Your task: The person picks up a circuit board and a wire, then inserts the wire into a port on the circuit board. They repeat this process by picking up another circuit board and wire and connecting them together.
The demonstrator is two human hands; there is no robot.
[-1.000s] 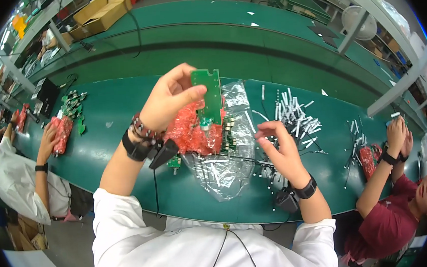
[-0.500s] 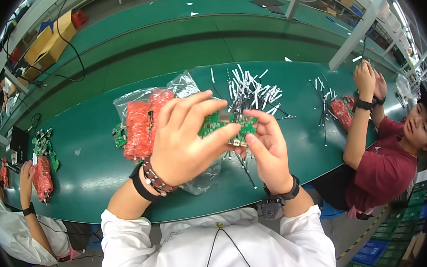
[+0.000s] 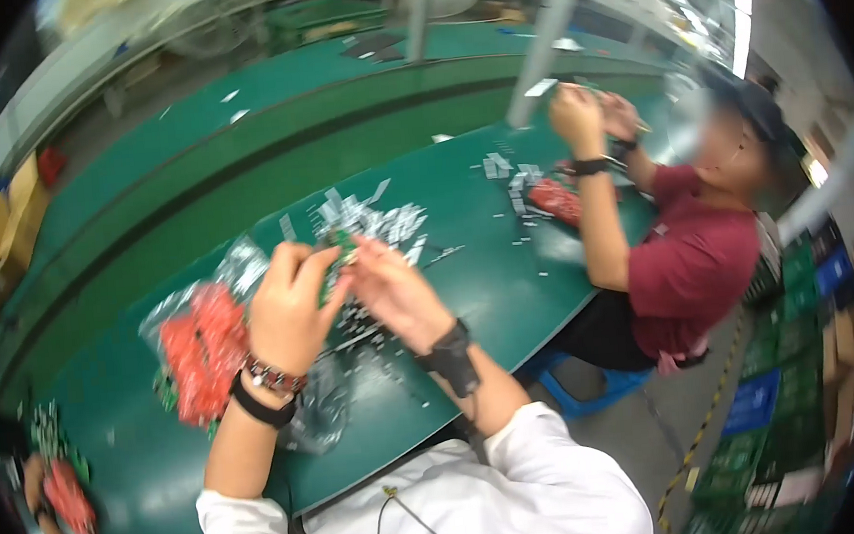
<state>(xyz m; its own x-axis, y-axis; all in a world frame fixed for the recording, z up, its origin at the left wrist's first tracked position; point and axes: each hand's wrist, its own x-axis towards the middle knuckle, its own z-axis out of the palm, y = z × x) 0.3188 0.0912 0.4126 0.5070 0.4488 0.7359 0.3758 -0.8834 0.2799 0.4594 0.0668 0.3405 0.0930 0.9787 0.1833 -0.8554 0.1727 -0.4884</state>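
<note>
Between my two hands, above the green table, is a small green circuit board [image 3: 340,250], blurred and partly covered by fingers. My left hand [image 3: 289,303] is closed on its left side with thumb and fingers. On the other side my right hand [image 3: 399,291] pinches the board's edge. Bundles in red bubble wrap [image 3: 202,340] lie on a clear plastic bag left of my left hand, with green boards [image 3: 164,388] showing beside them. Just beyond my hands is a heap of short black cables with white tags [image 3: 373,216]. More dark cables lie under my wrists.
At the right a co-worker in a dark red shirt [image 3: 691,246] raises both hands near another red bundle [image 3: 554,202]. A second co-worker's arm [image 3: 42,498] reaches toward a red bundle [image 3: 69,501] at far left. A grey post [image 3: 543,52] rises behind the table.
My view has swung to the right, so the table and bundles appear further left and tilted. Both hands still hold the board, which now shows more edge-on.
</note>
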